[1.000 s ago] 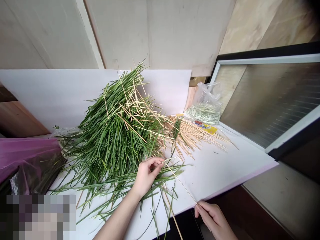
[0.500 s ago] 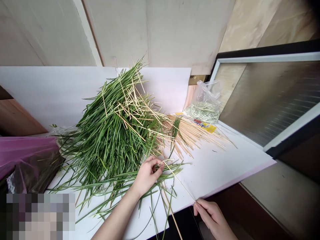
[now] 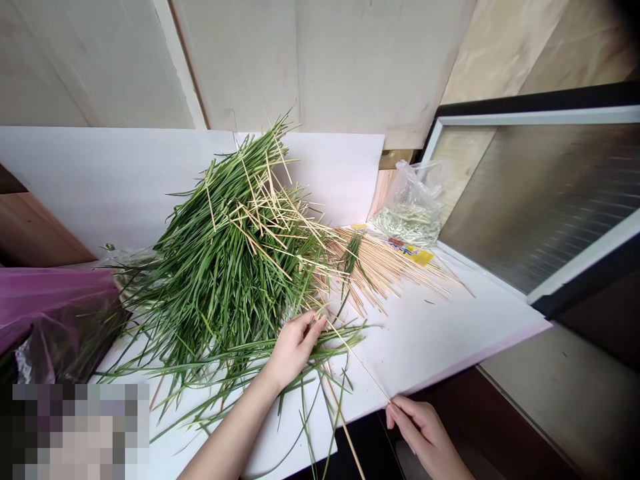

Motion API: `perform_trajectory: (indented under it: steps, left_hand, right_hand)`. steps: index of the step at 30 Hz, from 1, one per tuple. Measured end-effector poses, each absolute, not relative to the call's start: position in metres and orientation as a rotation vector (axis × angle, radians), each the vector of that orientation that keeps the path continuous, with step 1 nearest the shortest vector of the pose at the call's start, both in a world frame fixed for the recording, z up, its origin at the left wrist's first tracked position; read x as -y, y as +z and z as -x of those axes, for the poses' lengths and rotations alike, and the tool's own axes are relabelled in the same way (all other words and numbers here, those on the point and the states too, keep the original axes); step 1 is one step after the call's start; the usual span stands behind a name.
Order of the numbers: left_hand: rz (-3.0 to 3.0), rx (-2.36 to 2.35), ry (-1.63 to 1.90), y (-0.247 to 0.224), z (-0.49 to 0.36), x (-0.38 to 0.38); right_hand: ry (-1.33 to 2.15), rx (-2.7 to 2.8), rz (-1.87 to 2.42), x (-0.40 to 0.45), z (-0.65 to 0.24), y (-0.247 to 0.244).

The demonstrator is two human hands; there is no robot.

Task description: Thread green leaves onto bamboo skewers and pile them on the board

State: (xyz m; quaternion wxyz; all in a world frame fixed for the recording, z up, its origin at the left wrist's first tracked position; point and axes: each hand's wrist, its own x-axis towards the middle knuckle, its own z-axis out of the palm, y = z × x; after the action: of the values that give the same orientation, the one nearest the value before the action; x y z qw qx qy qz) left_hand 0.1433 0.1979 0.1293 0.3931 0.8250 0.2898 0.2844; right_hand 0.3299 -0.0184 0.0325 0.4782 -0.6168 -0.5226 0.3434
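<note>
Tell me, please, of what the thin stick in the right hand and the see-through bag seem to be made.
Thin stick in the right hand: probably bamboo, possibly another wood; it looks unpainted, with a pale tan colour.
See-through bag: seemingly thin plastic film with a shiny finish; it crumples, catches light and shows pale shreds inside.

A flat white tabletop [image 3: 425, 340] with a pinkish near edge [image 3: 480, 367] carries, on its left, a large heap of long, thin green leaves [image 3: 215, 287], with loose green strands [image 3: 200, 369] spread in front. To the heap's right, slender tan wooden sticks [image 3: 380, 263] lie fanned out; behind them sits a clear plastic bag [image 3: 420, 179] of pale green shreds [image 3: 407, 225], near a yellow printed wrapper [image 3: 423, 257].
</note>
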Motion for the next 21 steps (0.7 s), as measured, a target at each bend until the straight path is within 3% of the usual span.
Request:
perform_trajectory:
  steps: [21]
  left_hand:
    - [-2.054,-0.614,0.719,0.1358,-0.1408,-0.1958]
  right_hand:
    - [0.834,1.272,1.507,0.0184,-0.3286,0.0349]
